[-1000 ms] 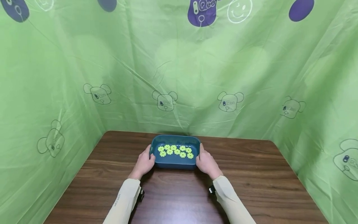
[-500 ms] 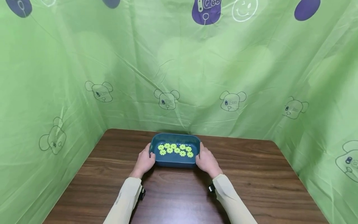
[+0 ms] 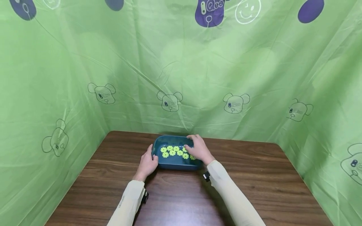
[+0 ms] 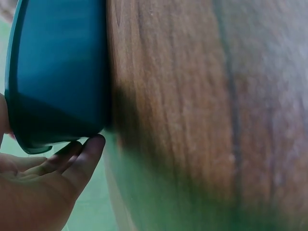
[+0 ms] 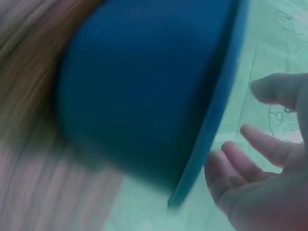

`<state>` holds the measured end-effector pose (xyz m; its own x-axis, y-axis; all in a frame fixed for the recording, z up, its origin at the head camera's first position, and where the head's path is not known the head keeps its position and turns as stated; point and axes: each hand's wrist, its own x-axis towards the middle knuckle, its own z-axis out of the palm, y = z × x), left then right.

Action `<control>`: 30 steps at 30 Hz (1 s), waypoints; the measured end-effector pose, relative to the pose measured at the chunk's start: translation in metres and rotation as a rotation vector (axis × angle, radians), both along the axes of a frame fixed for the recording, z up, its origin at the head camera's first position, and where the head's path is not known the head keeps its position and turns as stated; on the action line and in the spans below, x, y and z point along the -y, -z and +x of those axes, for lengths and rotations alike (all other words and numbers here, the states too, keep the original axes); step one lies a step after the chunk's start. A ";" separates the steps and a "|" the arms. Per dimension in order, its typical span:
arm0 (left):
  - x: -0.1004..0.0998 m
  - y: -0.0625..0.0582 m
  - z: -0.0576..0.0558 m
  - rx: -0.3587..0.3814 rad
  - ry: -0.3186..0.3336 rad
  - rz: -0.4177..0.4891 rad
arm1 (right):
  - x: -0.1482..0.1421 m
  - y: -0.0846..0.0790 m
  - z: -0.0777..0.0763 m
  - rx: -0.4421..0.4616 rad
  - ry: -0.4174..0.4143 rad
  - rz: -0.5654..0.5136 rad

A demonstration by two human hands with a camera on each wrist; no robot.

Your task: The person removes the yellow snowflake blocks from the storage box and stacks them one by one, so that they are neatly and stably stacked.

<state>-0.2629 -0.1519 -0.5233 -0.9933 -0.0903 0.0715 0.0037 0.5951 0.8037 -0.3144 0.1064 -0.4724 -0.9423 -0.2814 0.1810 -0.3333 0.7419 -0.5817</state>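
A dark teal rectangular basin (image 3: 178, 167) sits near the table's far edge, with several yellow-green flower shapes (image 3: 172, 153) on its floor. My left hand (image 3: 147, 164) holds the basin's left end, thumb at the rim and fingers against the outer wall. In the left wrist view, those fingertips (image 4: 97, 140) reach low on the side wall. Over the basin's right end hovers my right hand (image 3: 199, 149), thumb and fingers spread, covering some of the flower shapes. The right wrist view shows its loosely bent fingers (image 5: 269, 144) just outside the rim, with nothing held.
The basin stands on a brown wood-grain table (image 3: 107, 188). A green curtain (image 3: 181, 75) printed with bear faces hangs behind and along both sides. Dark wrist devices show under the pale sleeves (image 3: 230, 188).
My right hand has let go of the basin's right end and moved up and left over its inside. The left hand keeps its hold, and the basin stays in place.
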 end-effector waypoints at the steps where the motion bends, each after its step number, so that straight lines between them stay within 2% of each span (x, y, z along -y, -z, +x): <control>1: 0.000 0.001 0.000 0.004 -0.004 0.004 | 0.003 0.000 -0.004 0.037 -0.020 -0.039; 5: -0.002 0.002 0.000 0.015 -0.012 0.012 | 0.011 0.004 -0.019 0.163 -0.057 -0.122; 10: -0.003 0.003 0.000 -0.010 -0.025 -0.004 | 0.020 0.012 -0.030 0.253 -0.057 -0.058; 19: -0.005 0.007 -0.002 -0.077 -0.036 -0.015 | 0.031 0.033 -0.038 0.261 -0.048 0.145; 24: -0.004 0.008 -0.002 -0.071 -0.042 -0.016 | 0.033 0.039 -0.041 0.264 -0.050 0.151; 30: -0.003 0.004 -0.003 -0.047 -0.040 -0.011 | 0.035 0.040 -0.045 0.299 -0.069 0.122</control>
